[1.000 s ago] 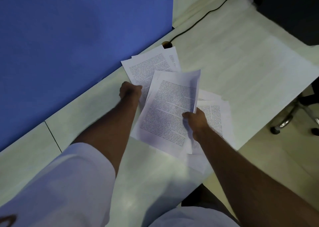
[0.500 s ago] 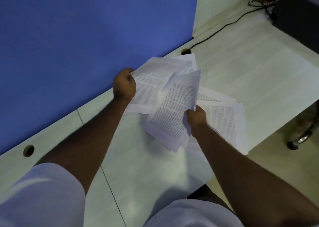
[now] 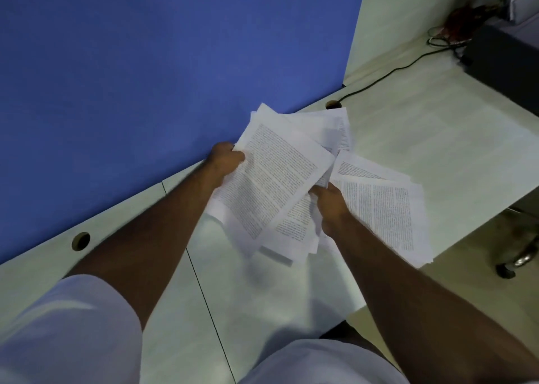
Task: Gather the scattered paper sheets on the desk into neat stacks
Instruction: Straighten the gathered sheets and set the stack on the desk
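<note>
While the left hand (image 3: 226, 159) is gripping the far edge of a bundle of printed sheets (image 3: 271, 185), the right hand (image 3: 328, 205) is pinching its near side. Both are holding the bundle above the pale desk (image 3: 437, 138). More sheets (image 3: 385, 211) are lying just beside it, near the desk's edge. A blue wall (image 3: 145, 77) is standing behind.

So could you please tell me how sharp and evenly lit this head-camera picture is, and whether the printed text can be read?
Head view: dim and bluish; the printed sheets show lines of text, too soft to read; a faint shadow lies on the desk below them; the wide lens bows the blue partition edge; the left hand is slightly blurred.
</note>
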